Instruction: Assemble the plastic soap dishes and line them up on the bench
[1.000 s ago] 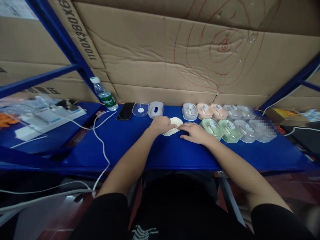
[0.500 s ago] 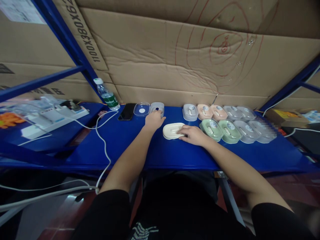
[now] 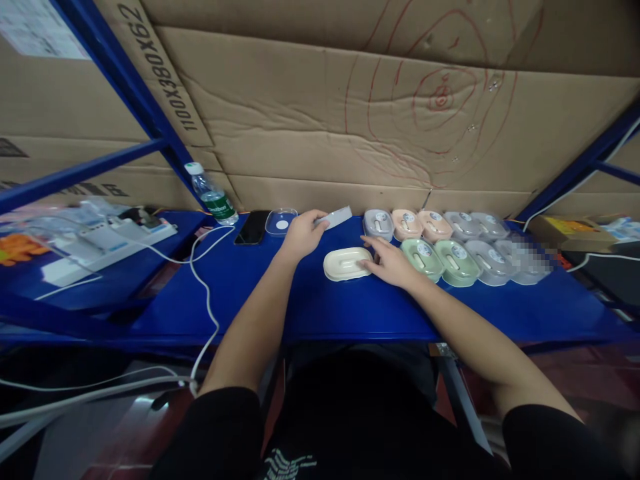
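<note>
My left hand [image 3: 303, 235] grips a pale, whitish plastic tray [image 3: 336, 217] by its left end, lifted off the table and tilted nearly on edge. In front of it lies an oval cream dish [image 3: 347, 264] with a hollow in its middle. My right hand [image 3: 391, 261] is at the dish's right end, fingers spread, the thumb at or against its rim. A clear shallow lid [image 3: 281, 223] with a white round spot lies left of my left hand. Close beyond my right fingers stands a grey lidded box [image 3: 379, 225].
Pink boxes [image 3: 407, 225], green boxes [image 3: 421, 260] and several grey ones stand in two rows at right. A phone [image 3: 251, 227], a water bottle [image 3: 214, 197] and a white cable [image 3: 206, 293] lie or stand left. Cardboard [image 3: 280, 100] walls off the back of the blue table [image 3: 360, 320].
My left hand has picked up the pale tray from the table and tilted it, bringing it right. My right hand has loosened from the cream dish, its fingers now raised and spread.
</note>
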`<state>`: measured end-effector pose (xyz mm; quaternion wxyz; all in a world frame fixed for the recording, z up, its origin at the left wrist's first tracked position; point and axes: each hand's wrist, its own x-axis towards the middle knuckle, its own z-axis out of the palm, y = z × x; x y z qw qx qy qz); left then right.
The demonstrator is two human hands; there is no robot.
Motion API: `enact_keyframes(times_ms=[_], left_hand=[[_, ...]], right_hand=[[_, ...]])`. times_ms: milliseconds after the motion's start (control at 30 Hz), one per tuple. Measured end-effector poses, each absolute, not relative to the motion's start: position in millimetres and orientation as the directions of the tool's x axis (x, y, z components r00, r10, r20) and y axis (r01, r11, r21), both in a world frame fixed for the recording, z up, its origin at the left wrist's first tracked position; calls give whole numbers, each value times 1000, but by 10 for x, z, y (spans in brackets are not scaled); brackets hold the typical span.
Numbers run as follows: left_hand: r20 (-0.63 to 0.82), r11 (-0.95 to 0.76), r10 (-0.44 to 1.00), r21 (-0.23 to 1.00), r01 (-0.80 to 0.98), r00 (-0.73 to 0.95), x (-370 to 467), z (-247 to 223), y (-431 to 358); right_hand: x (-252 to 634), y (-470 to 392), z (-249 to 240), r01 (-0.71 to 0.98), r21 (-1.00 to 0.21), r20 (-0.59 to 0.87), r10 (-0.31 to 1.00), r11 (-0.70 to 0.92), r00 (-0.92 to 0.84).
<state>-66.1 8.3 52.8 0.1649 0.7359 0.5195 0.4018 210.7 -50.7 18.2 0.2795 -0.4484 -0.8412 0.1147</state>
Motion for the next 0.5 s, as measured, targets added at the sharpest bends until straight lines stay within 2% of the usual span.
enact_keyframes(times_ms=[133, 300, 400, 500], left_hand=[[383, -423, 904, 867, 262, 190, -693, 650, -3], [311, -329, 893, 944, 0, 325, -685, 638, -43], [335, -353, 882, 935, -5, 331, -645, 605, -28], [384, -459, 871, 860, 224, 308, -608, 613, -52]], right_hand=[[2097, -471, 164, 734, -510, 368, 885, 449, -286], [2108, -451, 183, 675, -587, 432, 878, 447, -206], [2115, -450, 195, 619, -681, 371, 913, 392, -170], [2122, -427, 171, 597, -723, 316, 935, 348, -162]])
